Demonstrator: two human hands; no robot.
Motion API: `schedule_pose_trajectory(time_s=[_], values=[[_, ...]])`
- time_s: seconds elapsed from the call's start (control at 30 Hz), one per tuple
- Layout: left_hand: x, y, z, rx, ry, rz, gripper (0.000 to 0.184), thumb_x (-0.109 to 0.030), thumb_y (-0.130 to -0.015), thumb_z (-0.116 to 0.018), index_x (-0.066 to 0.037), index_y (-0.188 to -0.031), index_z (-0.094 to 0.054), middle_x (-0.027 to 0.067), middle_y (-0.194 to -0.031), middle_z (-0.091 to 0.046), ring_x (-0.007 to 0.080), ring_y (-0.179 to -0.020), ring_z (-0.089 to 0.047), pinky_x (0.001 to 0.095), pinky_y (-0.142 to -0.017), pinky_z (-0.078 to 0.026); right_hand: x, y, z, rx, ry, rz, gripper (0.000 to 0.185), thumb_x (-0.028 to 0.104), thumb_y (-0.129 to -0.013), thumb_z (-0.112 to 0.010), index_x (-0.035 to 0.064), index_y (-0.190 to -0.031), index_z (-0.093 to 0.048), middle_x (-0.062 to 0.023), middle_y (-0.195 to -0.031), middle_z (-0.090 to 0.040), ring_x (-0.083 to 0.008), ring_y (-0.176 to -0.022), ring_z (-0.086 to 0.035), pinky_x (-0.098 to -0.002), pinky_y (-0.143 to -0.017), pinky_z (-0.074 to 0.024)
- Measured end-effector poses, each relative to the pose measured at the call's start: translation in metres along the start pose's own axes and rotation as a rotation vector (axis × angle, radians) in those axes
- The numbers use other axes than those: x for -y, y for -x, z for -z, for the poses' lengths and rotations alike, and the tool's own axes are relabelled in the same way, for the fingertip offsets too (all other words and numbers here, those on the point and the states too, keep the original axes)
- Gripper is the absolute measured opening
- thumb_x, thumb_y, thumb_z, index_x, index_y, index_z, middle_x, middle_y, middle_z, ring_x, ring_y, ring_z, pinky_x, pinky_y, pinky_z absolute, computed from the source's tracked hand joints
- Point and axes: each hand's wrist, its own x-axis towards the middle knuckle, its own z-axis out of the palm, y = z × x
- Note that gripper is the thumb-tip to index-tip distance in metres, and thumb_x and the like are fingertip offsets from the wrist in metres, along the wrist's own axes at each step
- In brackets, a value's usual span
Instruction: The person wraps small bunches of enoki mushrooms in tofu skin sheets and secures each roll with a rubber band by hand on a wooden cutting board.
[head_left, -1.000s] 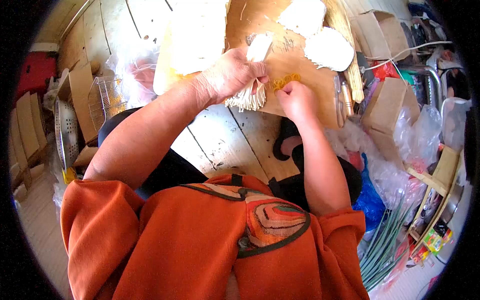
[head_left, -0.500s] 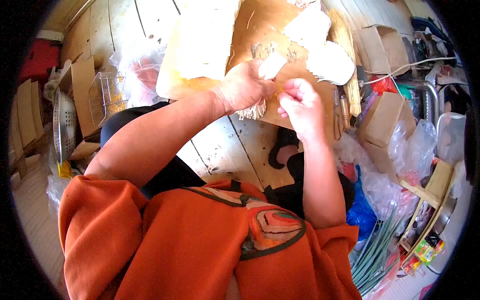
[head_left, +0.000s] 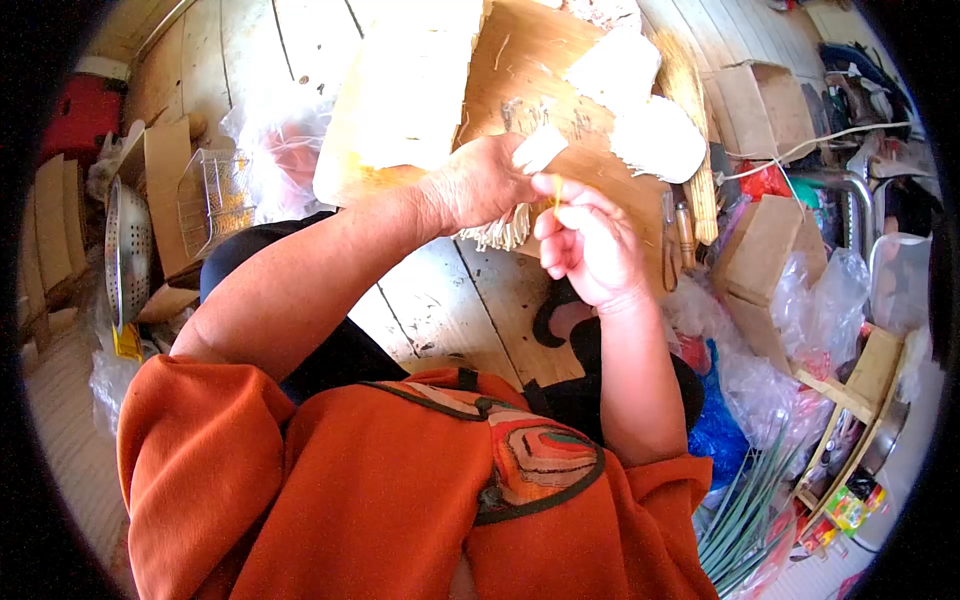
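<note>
My left hand [head_left: 485, 182] is closed around a bundle of thin pale strands [head_left: 503, 230]. Its loose ends hang out below the hand, and a flat white end [head_left: 540, 149] sticks out above. Close beside it, my right hand [head_left: 597, 245] pinches a thin yellow band [head_left: 557, 190] between thumb and forefinger, with the other fingers curled. Whether the band passes around the bundle is hidden. Under and beyond both hands lies a wooden board [head_left: 560, 75], bearing a stack of white sheets [head_left: 410, 85] and white bundles [head_left: 657, 138] with frayed ends.
A straw brush [head_left: 690, 130] and a wooden-handled tool [head_left: 685, 235] lie along the board's right edge. Cardboard boxes [head_left: 765, 245], plastic bags and green onions [head_left: 745, 530] crowd the right. On the left stand a metal colander [head_left: 128, 250] and a wire basket [head_left: 215, 195].
My right hand has turned, its palm showing more, and has shifted slightly left and down with the yellow band. My left hand keeps hold of the bundle, nearly in place.
</note>
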Motion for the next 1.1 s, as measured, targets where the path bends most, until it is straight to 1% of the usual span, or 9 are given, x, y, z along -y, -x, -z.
schedule_pose_trajectory(time_s=[0.23,0.27,0.37,0.47,0.63,0.83,0.93,1.07,1.1], values=[[-0.014,0.013,0.005,0.174,-0.259,0.102,0.035,-0.021,-0.083,-0.067,-0.002,-0.109,-0.055,0.007,-0.082,-0.062,0.0155,-0.076,-0.059,0.0319,-0.071,-0.049,0.013,0.0,-0.01,-0.338,0.431,0.146,0.047,0.015,-0.085,-0.069,0.0065,-0.128,-0.053,-0.0065,-0.078,-0.067,-0.0087,-0.051,-0.058,-0.0194,-0.041,-0.0413],[-0.018,0.016,0.003,0.203,-0.403,-0.038,0.039,-0.025,-0.082,-0.066,-0.003,-0.112,-0.054,0.014,-0.091,-0.065,0.0252,-0.087,-0.063,0.0373,-0.081,-0.049,0.011,-0.001,-0.011,-0.3,0.473,0.132,0.052,0.017,-0.082,-0.072,0.0062,-0.129,-0.052,-0.0062,-0.08,-0.067,-0.0083,-0.052,-0.057,-0.0193,-0.042,-0.0413],[-0.005,0.012,-0.006,0.35,-0.736,-0.198,0.042,-0.029,-0.082,-0.065,-0.005,-0.115,-0.054,0.0198,-0.099,-0.064,0.0338,-0.096,-0.061,0.0409,-0.086,-0.047,0.004,0.001,-0.014,-0.193,0.647,0.121,0.062,0.023,-0.07,-0.082,0.0049,-0.122,-0.053,-0.0031,-0.083,-0.066,-0.007,-0.061,-0.055,-0.0216,-0.045,-0.0417],[-0.007,0.013,-0.009,0.369,-0.727,-0.141,0.046,-0.032,-0.081,-0.067,-0.006,-0.117,-0.054,0.0197,-0.099,-0.065,0.0346,-0.096,-0.062,0.0413,-0.085,-0.048,0.003,-0.001,-0.012,-0.091,0.66,0.002,0.047,0.019,-0.073,-0.081,0.0045,-0.11,-0.057,-0.0031,-0.082,-0.065,-0.007,-0.063,-0.056,-0.0214,-0.047,-0.0421],[-0.012,0.014,-0.007,0.197,-0.702,-0.059,0.052,-0.032,-0.077,-0.073,-0.006,-0.117,-0.053,0.0186,-0.095,-0.066,0.0331,-0.092,-0.064,0.0397,-0.082,-0.05,0.001,-0.006,-0.01,-0.137,0.472,0.163,0.023,0.011,-0.079,-0.075,0.0061,-0.095,-0.06,-0.0008,-0.08,-0.062,-0.0059,-0.065,-0.056,-0.0196,-0.052,-0.0455],[-0.007,0.019,-0.006,0.118,-0.685,-0.258,0.037,-0.026,-0.082,-0.067,-0.004,-0.108,-0.052,0.0208,-0.092,-0.064,0.0354,-0.089,-0.064,0.043,-0.079,-0.05,-0.005,-0.011,-0.001,-0.136,0.483,0.196,0.025,0.014,-0.079,-0.074,0.0046,-0.098,-0.06,-0.0024,-0.084,-0.064,-0.0076,-0.068,-0.059,-0.02,-0.053,-0.0481],[-0.014,0.015,-0.001,0.079,-0.663,-0.169,0.032,-0.023,-0.085,-0.063,-0.004,-0.108,-0.052,0.0216,-0.092,-0.063,0.0366,-0.087,-0.064,0.0441,-0.077,-0.05,0.006,-0.009,-0.002,-0.178,0.4,0.234,0.029,0.021,-0.083,-0.071,0.0036,-0.104,-0.06,-0.0051,-0.09,-0.064,-0.01,-0.068,-0.061,-0.0212,-0.052,-0.0486],[-0.016,0.007,0.013,0.012,-0.162,0.019,0.024,-0.025,-0.09,-0.061,-0.004,-0.101,-0.054,-0.0011,-0.069,-0.052,0.0073,-0.059,-0.052,0.024,-0.053,-0.045,0.016,-0.02,0.026,-0.458,0.431,0.227,0.029,0.023,-0.087,-0.066,0.0039,-0.108,-0.063,-0.004,-0.089,-0.065,-0.0095,-0.062,-0.059,-0.0225,-0.051,-0.0467],[-0.019,0.009,0.015,0.013,-0.162,0.02,0.024,-0.025,-0.09,-0.061,-0.004,-0.101,-0.054,-0.0011,-0.069,-0.052,0.0073,-0.059,-0.052,0.024,-0.053,-0.045,0.015,-0.023,0.028,-0.492,0.529,0.239,0.025,0.021,-0.087,-0.066,0.0036,-0.105,-0.064,-0.0029,-0.085,-0.065,-0.0088,-0.061,-0.058,-0.0221,-0.051,-0.0456]])
